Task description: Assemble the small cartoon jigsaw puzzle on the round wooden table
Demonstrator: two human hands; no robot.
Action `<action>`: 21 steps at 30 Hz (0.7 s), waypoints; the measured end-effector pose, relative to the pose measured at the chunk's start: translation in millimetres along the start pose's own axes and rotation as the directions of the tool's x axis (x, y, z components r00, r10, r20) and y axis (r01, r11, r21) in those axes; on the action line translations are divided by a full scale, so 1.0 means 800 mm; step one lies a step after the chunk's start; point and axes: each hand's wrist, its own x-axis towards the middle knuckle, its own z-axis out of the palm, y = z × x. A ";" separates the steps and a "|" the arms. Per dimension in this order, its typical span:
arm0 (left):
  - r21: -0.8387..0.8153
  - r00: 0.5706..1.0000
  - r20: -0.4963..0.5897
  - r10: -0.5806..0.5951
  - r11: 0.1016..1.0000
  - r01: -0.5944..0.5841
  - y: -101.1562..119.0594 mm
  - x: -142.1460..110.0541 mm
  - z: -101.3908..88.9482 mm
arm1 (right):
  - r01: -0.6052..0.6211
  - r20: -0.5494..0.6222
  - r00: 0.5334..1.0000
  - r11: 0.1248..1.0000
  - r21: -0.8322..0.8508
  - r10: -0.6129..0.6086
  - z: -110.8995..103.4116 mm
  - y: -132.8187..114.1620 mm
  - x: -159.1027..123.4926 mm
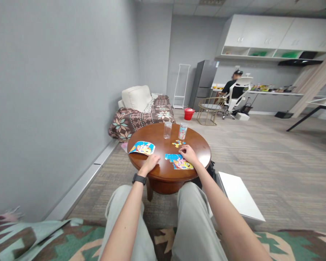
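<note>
Head view: puzzle (184,164) lies on worktop (163,174); our right hand (189,154), fingers narrow, at its edge; left hand (151,162) curled nearby. Whether either holds anything, we cannot tell. Loose pieces (177,144), picture sheet (142,148) close, likely for reach, sight.

The fingertips of the right bare hand (188,153) are too small to tell whether they pinch a piece. That hand and its forearm hide the right edge of the partly assembled blue-and-yellow cartoon puzzle (180,162). The print on the pastel cylindrical can (183,131) is too small to read. The picture's bottom edge cuts off both pale grey-green trouser legs (195,217).
</note>
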 end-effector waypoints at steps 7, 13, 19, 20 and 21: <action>-0.017 1.000 0.003 -0.008 1.000 0.009 0.004 -0.003 0.001 | -0.018 -0.020 1.000 1.000 0.018 0.018 -0.001 0.000 -0.001; -0.025 1.000 0.007 -0.008 1.000 0.008 0.006 -0.004 0.001 | -0.052 -0.029 0.998 0.990 0.134 0.056 -0.003 0.000 -0.004; -0.018 1.000 -0.008 0.006 1.000 -0.006 0.002 -0.002 0.001 | -0.158 0.024 0.987 0.946 0.283 0.157 -0.004 0.001 -0.006; -0.015 1.000 -0.009 0.009 1.000 -0.009 0.001 -0.002 0.002 | -0.157 0.014 0.987 0.941 0.301 0.160 -0.005 0.001 -0.006; -0.012 1.000 -0.009 0.011 1.000 -0.012 0.000 -0.001 0.002 | -0.155 -0.001 0.987 0.935 0.318 0.164 -0.007 0.001 -0.006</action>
